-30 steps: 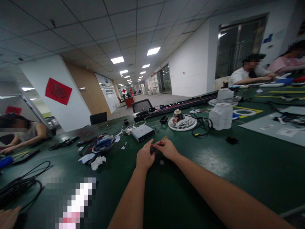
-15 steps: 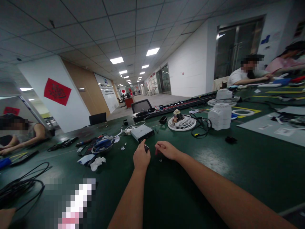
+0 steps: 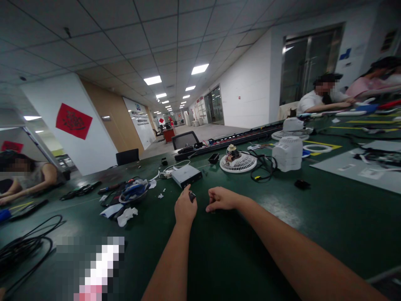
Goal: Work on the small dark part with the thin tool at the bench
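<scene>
My left hand (image 3: 185, 208) is closed around a small dark piece (image 3: 192, 196), which shows between thumb and fingers; its kind I cannot make out. The hand is just in front of a flat silver-and-black box (image 3: 187, 175) shaped like a computer disc drive. To its right, my right hand (image 3: 222, 199) is low over the green table with fingers curled and thumb pointing down and left. Whatever may be between those fingertips is hidden or too small to name. A gap separates the two hands.
Behind the right hand lie a white fan grille with a motor (image 3: 238, 161), a small black tray (image 3: 214, 158) and a white housing (image 3: 286, 154). At left are a bowl with blue cloth (image 3: 134, 191), crumpled tissue (image 3: 127, 216) and coiled black cable (image 3: 25, 251). People sit at both sides.
My right hand has turned and shifted slightly right, its thumb now lower. A reddish thing under its fingers and a tiny piece on the table no longer show. My left hand has hardly moved.
</scene>
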The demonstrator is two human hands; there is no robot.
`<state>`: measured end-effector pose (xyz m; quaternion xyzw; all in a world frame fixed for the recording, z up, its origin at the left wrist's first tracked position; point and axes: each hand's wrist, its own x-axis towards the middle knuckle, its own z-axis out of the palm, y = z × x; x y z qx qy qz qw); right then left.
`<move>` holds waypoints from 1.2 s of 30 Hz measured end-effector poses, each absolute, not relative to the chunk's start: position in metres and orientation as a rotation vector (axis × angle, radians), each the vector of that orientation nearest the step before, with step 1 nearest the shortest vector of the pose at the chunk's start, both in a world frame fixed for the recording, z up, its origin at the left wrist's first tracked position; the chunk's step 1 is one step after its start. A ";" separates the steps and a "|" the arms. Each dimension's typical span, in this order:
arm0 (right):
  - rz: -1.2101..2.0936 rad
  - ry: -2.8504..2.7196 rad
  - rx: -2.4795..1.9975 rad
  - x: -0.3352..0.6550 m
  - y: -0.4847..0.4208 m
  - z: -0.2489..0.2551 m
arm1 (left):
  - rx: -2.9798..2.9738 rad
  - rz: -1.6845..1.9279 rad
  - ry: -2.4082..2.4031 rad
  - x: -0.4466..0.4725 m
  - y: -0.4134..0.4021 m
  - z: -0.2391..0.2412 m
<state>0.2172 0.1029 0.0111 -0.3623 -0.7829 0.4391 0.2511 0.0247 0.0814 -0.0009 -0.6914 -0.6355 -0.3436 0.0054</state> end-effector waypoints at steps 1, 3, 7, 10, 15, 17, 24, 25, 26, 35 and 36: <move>1.257 -2.126 -0.993 0.217 0.104 0.011 | -2.163 -1.080 -1.986 0.024 0.082 -0.001; 1.377 -2.109 -0.991 0.217 0.105 0.009 | -2.167 -1.088 -1.972 0.024 0.082 -0.002; 1.398 -2.034 -0.942 0.211 0.105 0.004 | -2.204 -1.107 -1.924 0.023 0.084 -0.004; 1.318 -1.819 -0.899 0.201 0.105 -0.001 | -2.242 -1.140 -1.861 0.023 0.085 -0.006; 1.069 -1.498 -0.789 0.188 0.112 -0.010 | -2.366 -1.208 -1.711 0.023 0.087 -0.006; 1.034 -1.448 -0.758 0.186 0.114 -0.012 | -2.431 -1.235 -1.611 0.025 0.087 -0.006; 0.776 -1.616 -0.795 0.190 0.113 -0.010 | -2.502 -1.239 -1.432 0.030 0.085 -0.005; 0.721 -1.647 -0.813 0.192 0.111 -0.008 | -2.507 -1.234 -1.420 0.031 0.084 -0.005; 0.676 -1.676 -0.827 0.193 0.110 -0.006 | -2.508 -1.235 -1.409 0.031 0.084 -0.005; 0.328 -1.955 -0.942 0.204 0.102 0.011 | -2.594 -1.121 -1.331 0.035 0.079 0.000; 0.269 -1.954 -0.952 0.204 0.101 0.011 | -2.592 -1.121 -1.323 0.034 0.079 0.000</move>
